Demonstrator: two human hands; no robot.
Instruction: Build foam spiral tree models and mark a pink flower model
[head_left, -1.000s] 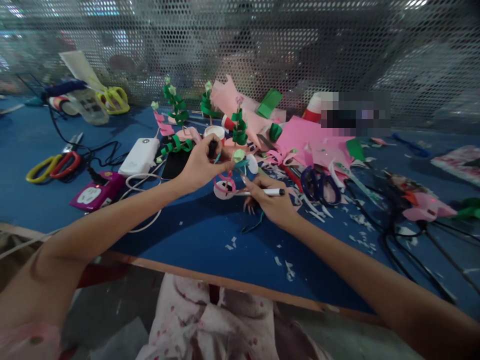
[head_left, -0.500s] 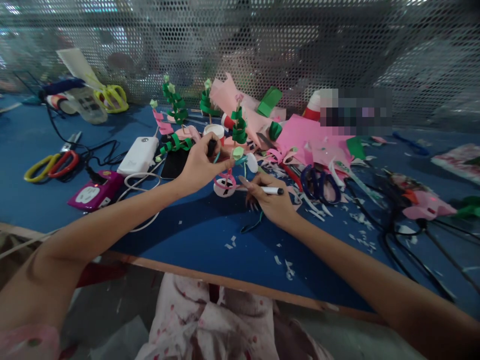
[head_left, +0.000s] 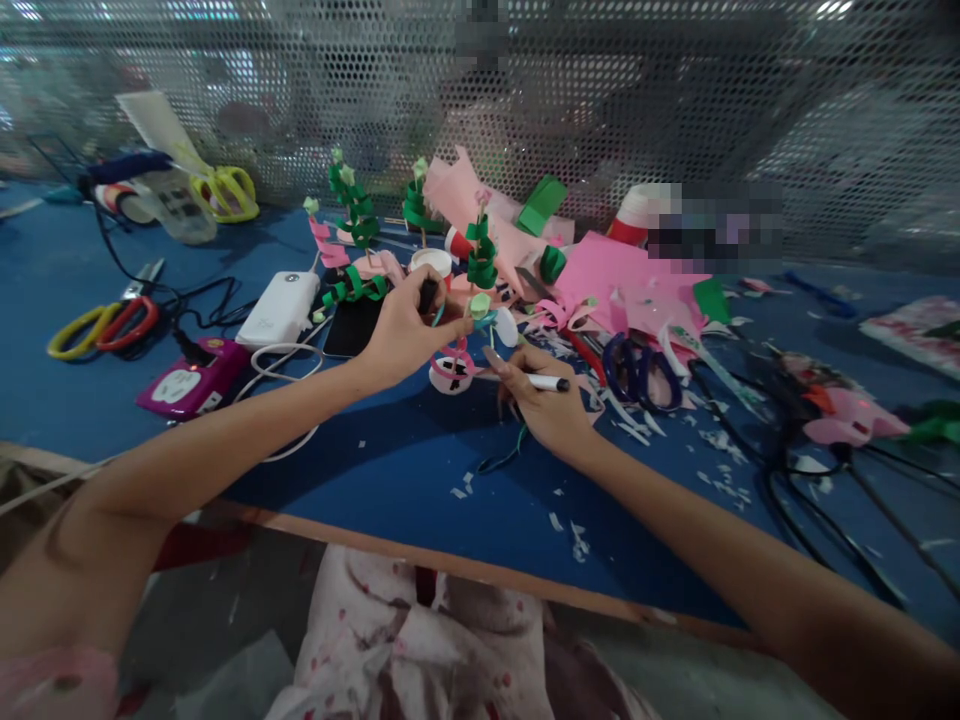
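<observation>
My left hand (head_left: 409, 320) is closed, thumb and fingertips pinched at a teal ribbon (head_left: 486, 322) beside a pale green paper star (head_left: 480, 303). A small black object (head_left: 428, 294) shows in its grip; its kind is unclear. My right hand (head_left: 544, 395) is closed around a white marker (head_left: 546, 382) with a black end pointing right. Near its fingers is a round white disc (head_left: 507, 326). Below the left fingertips, a pink paper spiral (head_left: 454, 362) stands at a small white cup (head_left: 450, 377). A dark teal loop (head_left: 504, 463) hangs below my right hand.
Green paper spiral trees (head_left: 481, 252) stand behind my hands. Pink paper sheets (head_left: 600, 275), purple-handled scissors (head_left: 637, 372) and paper scraps lie right. Left are a white power bank (head_left: 279, 308), a purple power socket (head_left: 193, 380), red-and-yellow scissors (head_left: 105, 328) and cables. A perforated metal panel (head_left: 360, 90) stands behind.
The view has shifted slightly. Both hands keep nearly the same pose and hold, and the dark teal loop below my right hand has swung a little.
</observation>
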